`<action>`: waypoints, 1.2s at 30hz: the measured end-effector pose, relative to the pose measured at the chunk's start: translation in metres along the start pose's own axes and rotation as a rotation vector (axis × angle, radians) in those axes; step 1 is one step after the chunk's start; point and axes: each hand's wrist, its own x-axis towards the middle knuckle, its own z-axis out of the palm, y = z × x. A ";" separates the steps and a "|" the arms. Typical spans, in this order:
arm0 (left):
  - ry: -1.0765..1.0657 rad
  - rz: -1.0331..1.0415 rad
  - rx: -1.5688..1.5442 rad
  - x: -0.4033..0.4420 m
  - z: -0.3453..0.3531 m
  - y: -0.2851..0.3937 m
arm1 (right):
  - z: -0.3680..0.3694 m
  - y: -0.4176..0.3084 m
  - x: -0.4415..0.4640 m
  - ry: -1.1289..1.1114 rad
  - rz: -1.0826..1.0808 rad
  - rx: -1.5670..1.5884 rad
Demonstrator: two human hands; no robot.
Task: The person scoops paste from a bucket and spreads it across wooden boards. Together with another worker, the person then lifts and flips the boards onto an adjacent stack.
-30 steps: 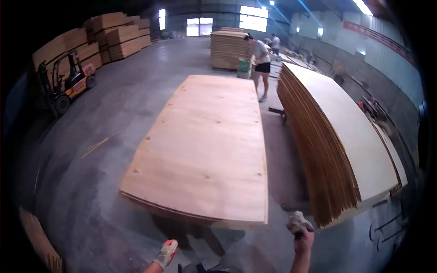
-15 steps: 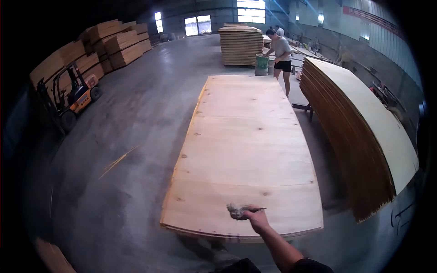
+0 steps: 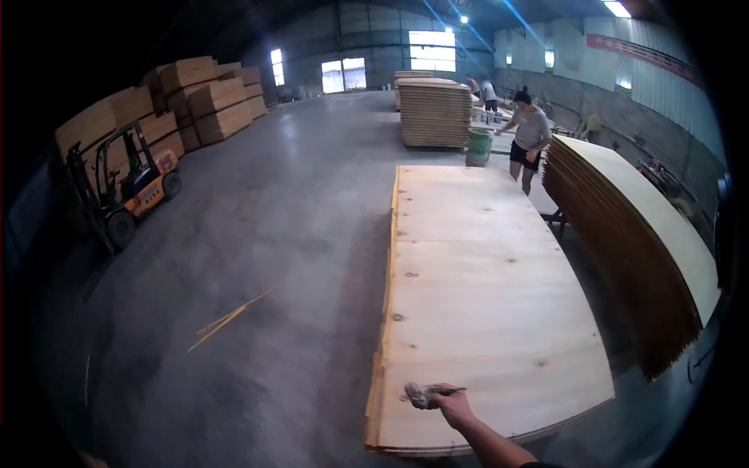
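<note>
Pale plywood sheet (image 3: 499, 304) lay flat before wearer, long side running away. Right hand (image 3: 452, 407): grip clamped on grey-caked hand tool (image 3: 421, 396), at sheet's near left corner; contact with sheet could not be confirmed. Left hand out of view, its grip could not be told. Judged sound practice: tool called for low angle, light even pressure, care at ragged yellow edge (image 3: 392, 234) and dark knots (image 3: 399, 317).

The near panel (image 3: 476, 304) was smooth, matt, knotted wood; the right stack (image 3: 616, 234) showed rough wooden edges; the far floor (image 3: 290, 129) shone faintly.
</note>
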 end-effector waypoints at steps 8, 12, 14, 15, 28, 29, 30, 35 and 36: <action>-0.080 0.021 0.068 0.176 0.023 0.060 | 0.089 -0.028 0.006 0.258 0.042 0.093; -0.108 0.037 0.124 0.250 0.050 0.083 | 0.115 -0.015 0.035 0.211 0.151 0.375; -0.131 0.054 0.151 0.283 0.071 0.088 | 0.134 -0.020 0.054 0.275 0.194 0.359; -0.144 0.067 0.165 0.299 0.083 0.089 | 0.145 -0.029 0.065 0.340 0.174 0.277; -1.292 0.148 0.481 0.333 0.428 0.187 | 0.269 -0.006 0.186 0.825 0.342 0.335; -1.348 0.119 0.473 0.335 0.468 0.171 | 0.276 0.015 0.187 0.879 0.427 0.263; -1.441 0.113 0.531 0.345 0.513 0.151 | 0.289 0.037 0.186 0.968 0.482 0.301; -1.808 0.728 0.594 0.262 0.654 0.137 | 0.339 0.115 0.173 1.493 0.495 0.247; -1.822 1.133 0.580 0.242 0.684 0.135 | 0.341 0.123 0.162 1.597 0.561 0.288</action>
